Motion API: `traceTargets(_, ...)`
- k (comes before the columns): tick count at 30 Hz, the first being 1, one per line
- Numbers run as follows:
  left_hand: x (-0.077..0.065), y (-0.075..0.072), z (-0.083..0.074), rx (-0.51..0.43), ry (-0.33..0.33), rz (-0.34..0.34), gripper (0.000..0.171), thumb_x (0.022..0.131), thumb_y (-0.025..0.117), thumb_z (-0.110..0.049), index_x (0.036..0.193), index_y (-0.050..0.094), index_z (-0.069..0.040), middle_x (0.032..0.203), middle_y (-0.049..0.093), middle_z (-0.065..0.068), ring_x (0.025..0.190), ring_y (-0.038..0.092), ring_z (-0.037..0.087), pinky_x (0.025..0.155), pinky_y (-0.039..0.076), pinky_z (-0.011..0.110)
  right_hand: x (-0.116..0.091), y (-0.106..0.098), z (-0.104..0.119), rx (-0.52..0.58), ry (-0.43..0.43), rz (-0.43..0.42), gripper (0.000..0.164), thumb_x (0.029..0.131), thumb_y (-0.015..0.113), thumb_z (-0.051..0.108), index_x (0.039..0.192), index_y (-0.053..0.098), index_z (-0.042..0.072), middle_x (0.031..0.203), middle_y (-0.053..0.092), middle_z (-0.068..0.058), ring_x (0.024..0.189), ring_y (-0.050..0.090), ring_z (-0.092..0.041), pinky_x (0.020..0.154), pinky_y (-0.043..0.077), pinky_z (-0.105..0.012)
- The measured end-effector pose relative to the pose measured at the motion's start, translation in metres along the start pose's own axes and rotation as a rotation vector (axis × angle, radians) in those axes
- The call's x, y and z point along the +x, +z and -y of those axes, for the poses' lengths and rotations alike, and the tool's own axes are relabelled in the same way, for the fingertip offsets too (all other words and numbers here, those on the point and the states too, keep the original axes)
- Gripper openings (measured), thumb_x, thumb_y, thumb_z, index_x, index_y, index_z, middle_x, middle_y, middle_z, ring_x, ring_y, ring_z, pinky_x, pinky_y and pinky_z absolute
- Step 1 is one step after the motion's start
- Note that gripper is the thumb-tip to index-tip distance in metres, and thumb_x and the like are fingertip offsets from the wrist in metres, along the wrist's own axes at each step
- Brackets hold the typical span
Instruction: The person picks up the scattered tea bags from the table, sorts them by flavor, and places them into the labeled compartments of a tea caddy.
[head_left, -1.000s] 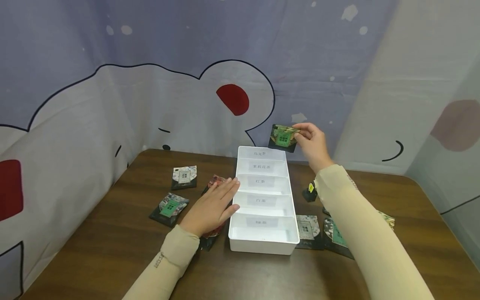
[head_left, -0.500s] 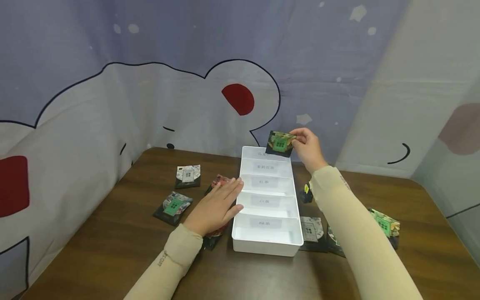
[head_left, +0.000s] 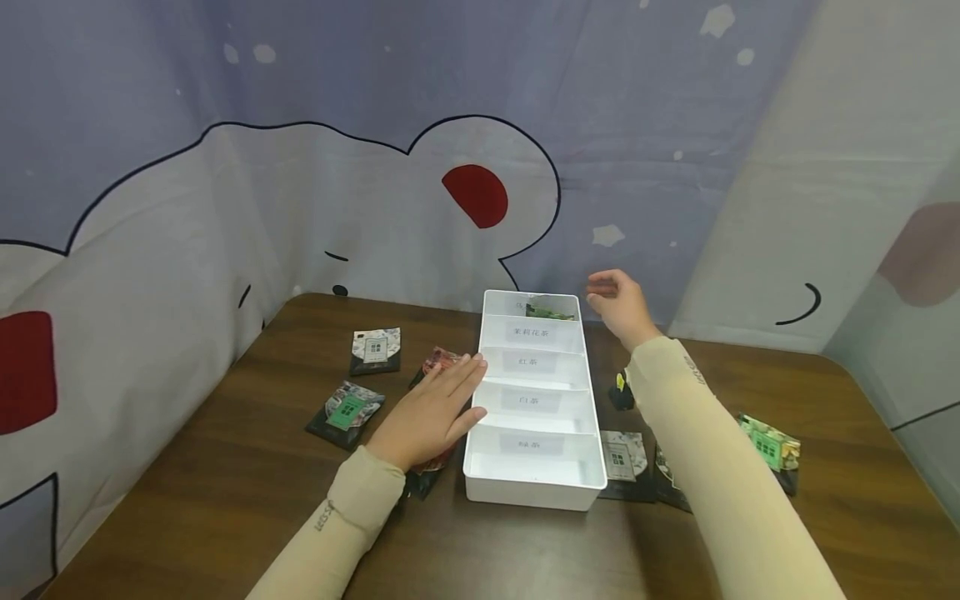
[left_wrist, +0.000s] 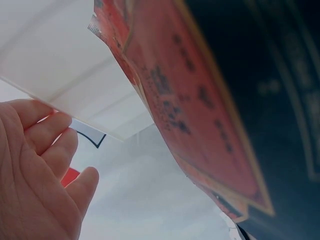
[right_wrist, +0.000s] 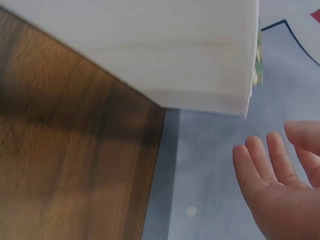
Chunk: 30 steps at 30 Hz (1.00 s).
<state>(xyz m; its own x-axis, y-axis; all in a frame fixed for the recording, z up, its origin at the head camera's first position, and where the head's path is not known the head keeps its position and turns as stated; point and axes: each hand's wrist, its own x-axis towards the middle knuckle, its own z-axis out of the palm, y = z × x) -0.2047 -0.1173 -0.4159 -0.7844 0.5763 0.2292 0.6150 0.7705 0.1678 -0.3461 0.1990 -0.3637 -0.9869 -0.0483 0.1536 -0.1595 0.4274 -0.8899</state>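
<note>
A long white divided box [head_left: 534, 493] with labelled compartments stands on the table. In its farthest compartment sits a green tea bag packet [head_left: 550, 312], its upper part showing. Just off the far right corner is my right hand [head_left: 619, 305], fingers loosely bent and nothing between them; the right wrist view has them apart from the box wall. My left hand [head_left: 433, 413] lies with straight fingers against the box's left rim. Partly hidden beneath that hand are red tea bag packets [head_left: 424, 483]; one red packet [left_wrist: 190, 100] looms large in the left wrist view.
Left of the box lie a white-labelled packet [head_left: 375, 351] and a green-labelled packet [head_left: 347, 414]. To the right are a grey-labelled packet [head_left: 626, 467], a green-and-yellow packet [head_left: 771, 450] and a small dark item with a yellow mark [head_left: 621, 392]. A printed curtain [head_left: 360, 200] hangs behind the table.
My right hand carried the green tea bag packet left over the far compartment and let it go there, then drew back slightly right. The left hand stayed at the rim.
</note>
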Motion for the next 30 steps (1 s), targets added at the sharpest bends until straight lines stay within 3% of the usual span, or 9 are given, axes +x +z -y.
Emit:
traceTargets(5, -0.001, 0.000, 0.000, -0.004, -0.003, 0.003, 0.066, 0.108, 0.041, -0.045, 0.160, 0.028, -0.006, 0.166, 0.027, 0.008, 0.153, 0.024, 0.024, 0.126, 0.017, 0.045, -0.008, -0.008, -0.003, -0.027, 0.014, 0.009, 0.033, 0.101, 0.054, -0.002, 0.133, 0.054, -0.010, 0.133, 0.058, -0.028, 0.117, 0.059, -0.040, 0.097, 0.053, -0.051)
traceTargets(12, 0.000, 0.000, 0.001, -0.017, -0.003, 0.008, 0.067, 0.108, 0.042, -0.045, 0.160, 0.028, -0.006, 0.166, 0.027, 0.008, 0.153, 0.023, 0.024, 0.125, 0.017, 0.046, -0.024, -0.012, 0.001, -0.063, 0.007, 0.047, 0.029, 0.101, 0.057, 0.000, 0.128, 0.058, -0.010, 0.130, 0.059, -0.027, 0.113, 0.062, -0.038, 0.093, 0.057, -0.043)
traceTargets(21, 0.001, 0.001, 0.002, -0.025, -0.008, 0.014, 0.067, 0.107, 0.041, -0.046, 0.160, 0.028, -0.006, 0.166, 0.027, 0.008, 0.153, 0.023, 0.024, 0.125, 0.020, 0.048, -0.049, -0.017, 0.006, -0.125, -0.035, 0.121, 0.030, 0.101, 0.057, 0.003, 0.129, 0.057, -0.009, 0.127, 0.060, -0.028, 0.108, 0.064, -0.042, 0.092, 0.057, -0.049)
traceTargets(30, 0.000, 0.000, 0.001, -0.011, -0.007, 0.011, 0.067, 0.107, 0.042, -0.046, 0.160, 0.028, -0.007, 0.166, 0.027, 0.007, 0.153, 0.023, 0.023, 0.126, 0.014, 0.044, -0.082, -0.026, 0.014, -0.244, -0.077, 0.184, 0.031, 0.101, 0.058, 0.007, 0.130, 0.059, -0.003, 0.126, 0.064, -0.026, 0.114, 0.063, -0.038, 0.094, 0.054, -0.047)
